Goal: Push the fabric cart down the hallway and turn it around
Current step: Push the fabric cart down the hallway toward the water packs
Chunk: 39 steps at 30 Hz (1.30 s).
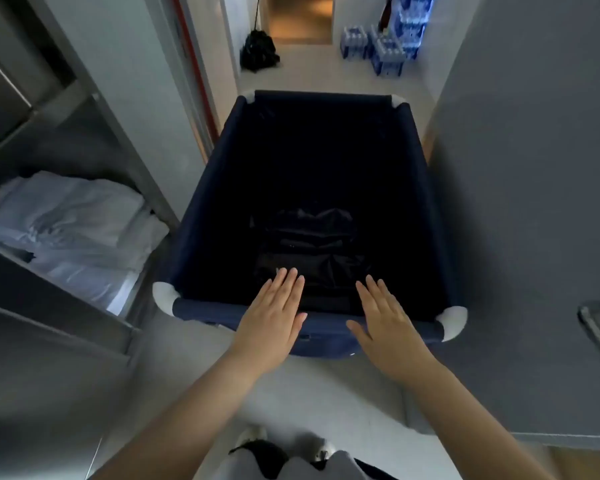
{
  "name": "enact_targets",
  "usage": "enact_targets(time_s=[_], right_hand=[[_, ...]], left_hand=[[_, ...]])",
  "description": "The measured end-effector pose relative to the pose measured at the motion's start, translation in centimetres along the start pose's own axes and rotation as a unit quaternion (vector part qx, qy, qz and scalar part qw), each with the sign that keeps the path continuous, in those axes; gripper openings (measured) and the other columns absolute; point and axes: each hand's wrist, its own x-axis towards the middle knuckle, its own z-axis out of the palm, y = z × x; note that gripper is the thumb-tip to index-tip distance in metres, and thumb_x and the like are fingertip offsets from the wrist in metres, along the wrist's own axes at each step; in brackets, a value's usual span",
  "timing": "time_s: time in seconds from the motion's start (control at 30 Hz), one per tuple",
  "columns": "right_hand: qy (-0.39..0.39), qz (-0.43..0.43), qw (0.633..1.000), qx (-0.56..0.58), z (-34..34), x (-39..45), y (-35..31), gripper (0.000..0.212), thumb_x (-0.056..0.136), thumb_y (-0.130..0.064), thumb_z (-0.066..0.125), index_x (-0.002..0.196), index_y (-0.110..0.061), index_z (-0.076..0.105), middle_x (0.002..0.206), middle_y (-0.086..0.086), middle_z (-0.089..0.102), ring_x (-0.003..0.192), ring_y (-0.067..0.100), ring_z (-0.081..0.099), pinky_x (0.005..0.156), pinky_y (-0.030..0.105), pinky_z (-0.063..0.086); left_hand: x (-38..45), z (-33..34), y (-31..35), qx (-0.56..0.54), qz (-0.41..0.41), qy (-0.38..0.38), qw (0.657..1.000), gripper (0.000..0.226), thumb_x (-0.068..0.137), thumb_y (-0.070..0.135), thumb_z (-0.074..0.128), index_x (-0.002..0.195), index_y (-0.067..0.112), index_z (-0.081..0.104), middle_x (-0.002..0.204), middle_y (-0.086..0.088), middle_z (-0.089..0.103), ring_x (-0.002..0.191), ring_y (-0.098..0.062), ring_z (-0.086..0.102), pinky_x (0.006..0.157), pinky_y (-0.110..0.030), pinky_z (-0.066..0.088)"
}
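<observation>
Two bare forearms reach forward. The left hand (271, 320) and right hand (385, 320) lie flat, fingers (288, 282) straight and slightly spread, grasping nothing, palms over the near rim of a navy fabric cart (201, 209). Dark cloth (309, 244) lies inside. White linen (73, 223) fills a shelf at left. Beyond, the hallway floor (312, 71) holds bottled-water packs (385, 46).
</observation>
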Motion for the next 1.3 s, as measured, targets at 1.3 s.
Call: enact_targets(time_s=[1.3], right_hand=[[-0.047,-0.003,0.988,-0.147,5.7,9.0,4.5,0.099,0.066,-0.040,0.079,0.140,-0.001,0.026,0.146,0.021,0.032,0.134,0.038,0.028,0.109,0.041,-0.004]], left_hand=[[6.7,8.9,-5.7,0.018,0.015,-0.151,0.988,0.065,0.095,0.043,0.014,0.144,0.004,-0.002,0.153,-0.012,-0.003,0.140,-0.027,-0.006,0.109,-0.040,-0.011]])
